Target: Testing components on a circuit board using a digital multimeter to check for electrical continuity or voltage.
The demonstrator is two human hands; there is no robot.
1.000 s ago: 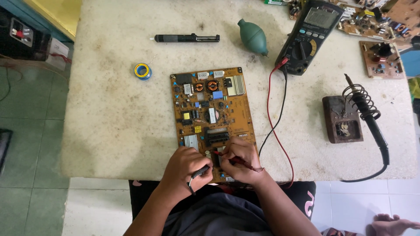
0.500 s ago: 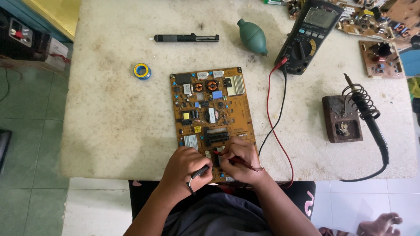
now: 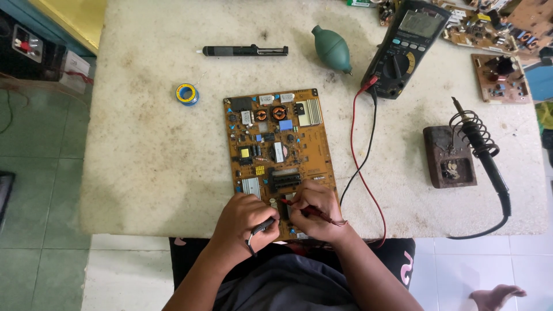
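I saw my left hand (image 3: 245, 217) resting on the near edge of the orange circuit board (image 3: 279, 152), its fingers curled tight around a black probe (image 3: 260, 227). My right hand (image 3: 315, 210) sat just beside it, fingers pinching a red probe (image 3: 305, 210) whose tip touched the board near the black part in the middle of its near end. The board lay flat on the pale, stained counter (image 3: 150, 161), close to my edge. 2 wires, a red wire (image 3: 356, 155) and a black wire (image 3: 368, 144), ran from my hands up to the dark meter (image 3: 406, 49) at the far right. A soldering iron (image 3: 484, 155) rested in its coil stand beside a brown block (image 3: 449, 156). A green rubber blower (image 3: 332, 49), a black pen-shaped tool (image 3: 245, 51) and a small blue roll of solder (image 3: 187, 94) lay well apart, farther back on the counter. More boards (image 3: 498, 78) sat at the far right corner.
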